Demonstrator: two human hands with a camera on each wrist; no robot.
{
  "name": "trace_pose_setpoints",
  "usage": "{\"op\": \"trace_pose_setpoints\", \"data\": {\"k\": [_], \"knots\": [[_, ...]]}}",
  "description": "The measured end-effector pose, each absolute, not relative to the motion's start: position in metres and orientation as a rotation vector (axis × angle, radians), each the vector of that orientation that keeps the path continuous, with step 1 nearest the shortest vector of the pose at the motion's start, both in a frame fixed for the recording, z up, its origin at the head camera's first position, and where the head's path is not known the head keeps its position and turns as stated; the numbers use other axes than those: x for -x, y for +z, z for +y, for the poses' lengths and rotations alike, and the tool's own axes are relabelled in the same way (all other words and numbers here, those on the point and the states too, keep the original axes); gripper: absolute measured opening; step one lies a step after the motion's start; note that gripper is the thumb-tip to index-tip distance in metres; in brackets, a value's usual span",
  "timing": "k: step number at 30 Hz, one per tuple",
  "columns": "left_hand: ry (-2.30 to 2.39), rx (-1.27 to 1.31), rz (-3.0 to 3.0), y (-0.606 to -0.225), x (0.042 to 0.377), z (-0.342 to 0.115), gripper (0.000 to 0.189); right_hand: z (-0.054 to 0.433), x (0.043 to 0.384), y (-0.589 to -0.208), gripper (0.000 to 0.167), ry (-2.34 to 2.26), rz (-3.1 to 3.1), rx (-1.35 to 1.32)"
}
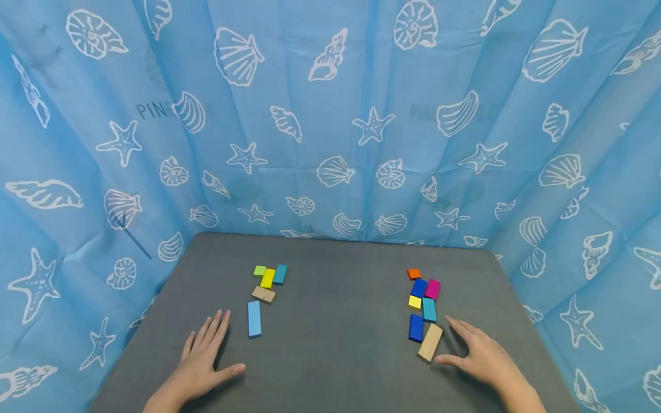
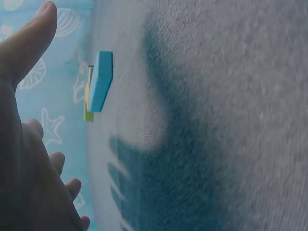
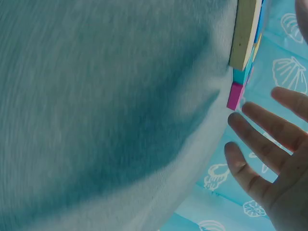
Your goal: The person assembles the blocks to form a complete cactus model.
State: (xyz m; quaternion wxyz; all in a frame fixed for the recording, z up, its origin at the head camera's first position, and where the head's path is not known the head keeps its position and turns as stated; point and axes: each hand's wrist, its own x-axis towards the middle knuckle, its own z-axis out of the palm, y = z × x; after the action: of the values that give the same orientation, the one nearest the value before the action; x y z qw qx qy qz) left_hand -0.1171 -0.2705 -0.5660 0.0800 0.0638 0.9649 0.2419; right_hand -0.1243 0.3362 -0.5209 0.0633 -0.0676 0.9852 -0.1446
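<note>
My left hand [image 1: 200, 361] hovers over the table's left side, fingers spread, holding nothing. Nearest to it is a light blue block [image 1: 255, 319], just beyond its fingertips to the right. Behind that block lie a wooden block [image 1: 264, 295], a yellow block [image 1: 267, 279], a lime green block [image 1: 260, 271] and a teal block [image 1: 280, 274]. On the right, my right hand [image 1: 480, 353] has its fingers extended and holds nothing. Its thumb and forefinger point toward a long wooden block [image 1: 430, 343]. Beside that block are a dark blue block [image 1: 416, 328] and a teal block [image 1: 429, 310].
Farther back in the right group are a small yellow block [image 1: 415, 302], another dark blue block [image 1: 419, 288], a magenta block [image 1: 432, 289] and an orange block [image 1: 413, 274]. A blue shell-print curtain [image 1: 330, 132] surrounds the grey table [image 1: 341, 344] at the back and sides.
</note>
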Motion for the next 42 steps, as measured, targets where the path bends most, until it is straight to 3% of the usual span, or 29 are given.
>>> {"op": "trace_pose_setpoints", "data": {"k": [8, 17, 28, 42], "knots": [[0.884, -0.238, 2.81, -0.571, 0.126, -0.263, 0.125, 0.327, 0.131, -0.531, 0.099, -0.535, 2.97, 0.21], [0.794, -0.169, 2.792, -0.576, 0.142, -0.258, 0.117, 0.318, 0.132, -0.541, 0.092, -0.633, 2.974, 0.187], [0.889, -0.205, 2.79, -0.576, 0.166, -0.245, 0.111, 0.313, 0.137, -0.544, 0.109, -0.608, 2.864, 0.108], [0.874, -0.148, 2.788, -0.571, 0.174, -0.237, 0.094, 0.31, 0.138, -0.543, 0.112, -0.584, 2.843, 0.067]]}}
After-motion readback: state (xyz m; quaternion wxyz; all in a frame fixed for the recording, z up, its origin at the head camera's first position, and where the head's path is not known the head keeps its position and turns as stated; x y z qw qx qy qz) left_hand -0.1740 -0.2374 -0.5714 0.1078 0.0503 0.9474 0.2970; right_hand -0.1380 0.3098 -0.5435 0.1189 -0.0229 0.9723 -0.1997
